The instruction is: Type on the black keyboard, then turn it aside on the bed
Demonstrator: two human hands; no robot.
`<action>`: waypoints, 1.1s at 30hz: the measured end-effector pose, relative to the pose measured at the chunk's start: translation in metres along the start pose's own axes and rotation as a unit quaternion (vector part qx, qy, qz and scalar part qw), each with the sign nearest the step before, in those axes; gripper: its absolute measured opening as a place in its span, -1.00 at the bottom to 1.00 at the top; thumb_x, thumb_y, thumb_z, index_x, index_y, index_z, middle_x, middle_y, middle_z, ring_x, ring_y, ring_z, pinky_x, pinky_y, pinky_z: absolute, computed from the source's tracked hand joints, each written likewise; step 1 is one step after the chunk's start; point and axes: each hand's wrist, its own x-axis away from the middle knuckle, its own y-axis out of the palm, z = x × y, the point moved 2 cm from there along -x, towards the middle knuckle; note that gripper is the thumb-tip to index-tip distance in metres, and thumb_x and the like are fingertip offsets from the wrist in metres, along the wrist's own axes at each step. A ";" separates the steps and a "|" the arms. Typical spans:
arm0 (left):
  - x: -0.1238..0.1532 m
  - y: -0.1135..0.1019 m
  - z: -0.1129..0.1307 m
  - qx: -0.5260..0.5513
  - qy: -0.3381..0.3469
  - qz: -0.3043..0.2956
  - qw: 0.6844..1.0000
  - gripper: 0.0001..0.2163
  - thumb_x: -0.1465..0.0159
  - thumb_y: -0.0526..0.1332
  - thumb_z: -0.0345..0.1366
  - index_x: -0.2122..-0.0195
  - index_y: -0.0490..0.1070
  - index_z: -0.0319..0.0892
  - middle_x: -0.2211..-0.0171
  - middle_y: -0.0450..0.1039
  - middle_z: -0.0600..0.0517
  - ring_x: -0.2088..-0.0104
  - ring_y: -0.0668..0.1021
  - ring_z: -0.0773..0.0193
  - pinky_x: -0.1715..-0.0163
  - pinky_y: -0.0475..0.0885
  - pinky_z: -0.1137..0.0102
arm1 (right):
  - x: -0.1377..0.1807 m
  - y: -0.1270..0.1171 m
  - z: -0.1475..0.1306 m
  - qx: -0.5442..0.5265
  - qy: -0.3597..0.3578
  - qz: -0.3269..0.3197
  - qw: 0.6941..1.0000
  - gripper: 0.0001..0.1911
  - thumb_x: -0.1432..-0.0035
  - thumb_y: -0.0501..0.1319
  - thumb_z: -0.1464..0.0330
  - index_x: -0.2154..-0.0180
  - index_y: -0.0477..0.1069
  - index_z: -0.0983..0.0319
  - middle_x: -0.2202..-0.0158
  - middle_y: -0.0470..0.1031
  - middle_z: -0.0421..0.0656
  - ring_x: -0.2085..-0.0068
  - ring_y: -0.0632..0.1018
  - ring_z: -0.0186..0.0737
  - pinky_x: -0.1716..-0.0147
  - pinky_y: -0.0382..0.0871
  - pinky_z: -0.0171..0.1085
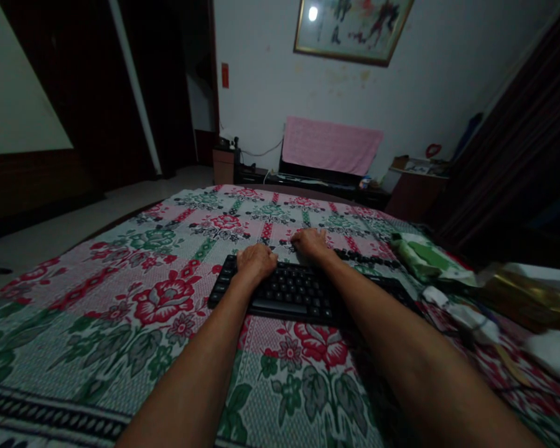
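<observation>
A black keyboard (289, 289) lies on the flowered tablecloth in front of me. My left hand (256, 258) rests on its back left part, the fingers curled down over the far edge. Just beyond the keyboard's back edge is my right hand (312, 244), closed with the fingers bent downward; what its fingertips hold, if anything, is hidden. A row of small black pieces (366, 257) runs along the cloth behind the keyboard, to the right of my right hand. My right forearm covers part of the keyboard's right half.
The patterned tablecloth (163, 305) covers the table. At right lie a green-and-white packet (432, 258), a white adapter-like object (471, 320) with cords, and a gold package (527, 295). A pink towel (331, 146) hangs over a flat object by the far wall.
</observation>
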 end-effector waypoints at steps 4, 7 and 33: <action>0.000 -0.002 -0.001 0.020 0.003 0.004 1.000 -0.70 -0.05 -0.01 -0.14 0.42 0.47 -0.13 0.32 0.46 -0.08 0.25 0.44 0.15 0.23 0.25 0.31 | 0.002 -0.007 -0.001 -0.040 -0.031 0.036 0.998 -0.76 0.04 0.05 0.41 0.34 0.45 0.15 0.33 0.47 -0.09 0.17 0.37 -0.08 0.12 0.03 -0.02; -0.003 -0.003 -0.003 0.068 0.025 0.020 0.997 -0.74 -0.04 0.02 -0.19 0.40 0.47 -0.11 0.33 0.47 -0.03 0.26 0.45 0.20 0.25 0.27 0.38 | 0.015 -0.015 -0.004 -0.175 -0.086 0.090 0.977 -0.73 0.06 0.07 0.42 0.26 0.41 0.22 0.29 0.46 -0.12 0.23 0.42 -0.22 0.18 0.21 -0.23; 0.001 -0.009 0.012 0.285 0.114 -0.045 0.951 -0.70 0.10 0.09 -0.15 0.53 0.45 -0.30 0.69 0.25 0.12 0.62 0.26 0.46 0.62 0.13 0.55 | 0.091 -0.038 -0.019 -0.379 -0.099 0.150 0.908 -0.75 0.04 0.08 0.38 0.27 0.38 0.24 0.30 0.45 -0.17 0.28 0.44 -0.34 0.23 0.29 -0.34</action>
